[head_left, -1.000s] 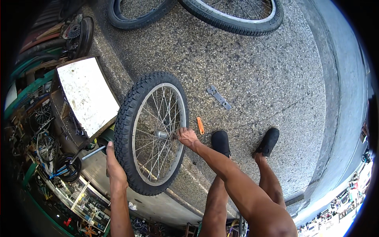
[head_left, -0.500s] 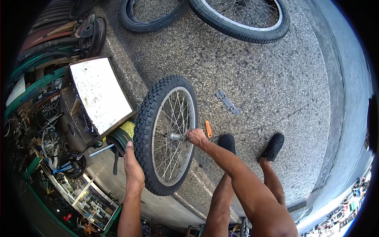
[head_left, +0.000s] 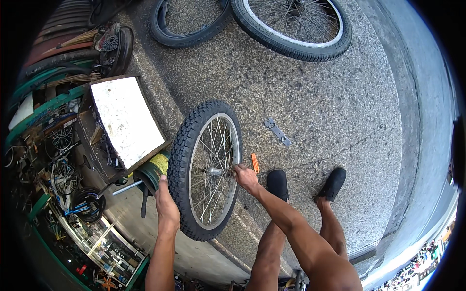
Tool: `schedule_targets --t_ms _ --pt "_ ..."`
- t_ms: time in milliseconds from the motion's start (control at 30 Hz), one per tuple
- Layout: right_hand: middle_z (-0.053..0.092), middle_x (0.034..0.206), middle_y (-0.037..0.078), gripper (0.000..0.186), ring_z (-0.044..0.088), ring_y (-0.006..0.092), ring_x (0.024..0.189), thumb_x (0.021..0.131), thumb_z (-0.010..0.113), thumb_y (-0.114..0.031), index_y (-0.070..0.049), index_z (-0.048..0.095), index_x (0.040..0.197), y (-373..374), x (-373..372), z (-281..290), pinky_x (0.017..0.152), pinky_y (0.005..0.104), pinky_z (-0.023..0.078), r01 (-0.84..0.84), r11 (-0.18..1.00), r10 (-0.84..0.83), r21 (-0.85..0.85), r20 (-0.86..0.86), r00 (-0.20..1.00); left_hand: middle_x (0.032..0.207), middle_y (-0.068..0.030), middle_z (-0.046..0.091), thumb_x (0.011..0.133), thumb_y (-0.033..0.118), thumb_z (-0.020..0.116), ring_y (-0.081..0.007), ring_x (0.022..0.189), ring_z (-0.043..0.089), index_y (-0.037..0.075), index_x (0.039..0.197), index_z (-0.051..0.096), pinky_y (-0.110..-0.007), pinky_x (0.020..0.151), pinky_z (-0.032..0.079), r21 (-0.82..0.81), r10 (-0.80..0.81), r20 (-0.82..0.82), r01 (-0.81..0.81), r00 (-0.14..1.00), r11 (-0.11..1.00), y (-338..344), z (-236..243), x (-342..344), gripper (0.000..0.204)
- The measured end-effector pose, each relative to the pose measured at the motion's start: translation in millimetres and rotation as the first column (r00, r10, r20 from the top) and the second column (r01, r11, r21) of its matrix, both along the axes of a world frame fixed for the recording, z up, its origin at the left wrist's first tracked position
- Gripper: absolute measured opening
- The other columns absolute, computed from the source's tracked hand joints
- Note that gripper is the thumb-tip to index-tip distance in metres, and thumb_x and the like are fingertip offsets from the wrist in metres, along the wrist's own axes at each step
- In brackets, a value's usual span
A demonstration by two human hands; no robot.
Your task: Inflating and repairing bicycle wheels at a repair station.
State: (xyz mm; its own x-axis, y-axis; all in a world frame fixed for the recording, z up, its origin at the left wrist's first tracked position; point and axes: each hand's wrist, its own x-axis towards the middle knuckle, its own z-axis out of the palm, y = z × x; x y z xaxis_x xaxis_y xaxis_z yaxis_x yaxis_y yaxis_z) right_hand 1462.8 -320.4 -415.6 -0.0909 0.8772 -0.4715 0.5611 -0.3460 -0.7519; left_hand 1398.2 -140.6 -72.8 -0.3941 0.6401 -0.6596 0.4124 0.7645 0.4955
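A bicycle wheel [head_left: 239, 145] with a black knobby tyre and silver rim is held upright in front of me. My left hand [head_left: 167, 208] holds it against the tyre's left side, thumb stretched upward; the other fingers are mostly hidden. At the right end of the hub [head_left: 213, 171], my right hand [head_left: 247, 178] is closed in a pinch around the axle end. Those fingertips cover what they grip, so a nut there cannot be made out. A flat grey spanner [head_left: 277, 132] and an orange tyre lever [head_left: 255, 163] lie on the floor right of the wheel.
A loose tyre [head_left: 189, 40] and another wheel [head_left: 301, 52] lie at the far side. On the left stands a box with a white top [head_left: 127, 121], beside a green-and-yellow round container [head_left: 158, 167]. Glass shelving [head_left: 104, 237] is lower left. My shoes [head_left: 277, 184] are near right.
My right hand has shifted slightly downward, and its fingers now point more toward the axle. In the picture the wheel sits a little lower at its top; my left hand still rests on the tyre.
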Motion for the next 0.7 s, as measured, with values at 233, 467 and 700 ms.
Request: schedule_targets --t_ms 233,467,700 --pt "0.064 0.098 0.016 0.018 0.067 0.0349 0.068 0.090 0.055 -0.014 -0.005 0.057 0.105 -0.8 -11.7 -15.8 0.057 0.0452 0.055 -0.015 0.988 0.019 0.151 -0.021 1.000 0.110 -0.0073 0.069 0.105 0.043 0.033 -0.0155 0.091 0.061 -0.001 0.115 0.065 -0.027 0.084 0.045 0.024 0.085 0.015 -0.086 0.996 0.996 -3.1 -5.9 -1.7 0.056" --pt "0.062 0.093 0.018 0.015 0.065 0.0316 0.063 0.091 0.052 -0.011 0.000 0.056 0.102 0.1 -12.7 -19.2 0.050 0.0444 0.053 -0.224 0.956 0.196 0.189 0.156 0.968 0.109 -0.0047 0.069 0.105 0.043 0.033 -0.0133 0.090 0.061 0.001 0.115 0.065 -0.025 0.083 0.045 -0.001 0.103 0.005 -0.103 0.995 0.995 -3.3 -1.1 7.1 0.054" --pt "0.064 0.085 0.016 0.014 0.065 0.0288 0.057 0.089 0.055 -0.012 -0.001 0.058 0.097 3.1 -28.4 -35.4 0.047 0.0418 0.051 -0.337 0.912 0.248 0.233 0.340 0.907 0.100 0.0002 0.068 0.105 0.048 0.036 -0.0098 0.080 0.058 0.008 0.114 0.065 -0.023 0.073 0.043 -0.008 0.102 0.024 -0.102 0.995 0.995 -7.6 -2.2 10.3 0.051"
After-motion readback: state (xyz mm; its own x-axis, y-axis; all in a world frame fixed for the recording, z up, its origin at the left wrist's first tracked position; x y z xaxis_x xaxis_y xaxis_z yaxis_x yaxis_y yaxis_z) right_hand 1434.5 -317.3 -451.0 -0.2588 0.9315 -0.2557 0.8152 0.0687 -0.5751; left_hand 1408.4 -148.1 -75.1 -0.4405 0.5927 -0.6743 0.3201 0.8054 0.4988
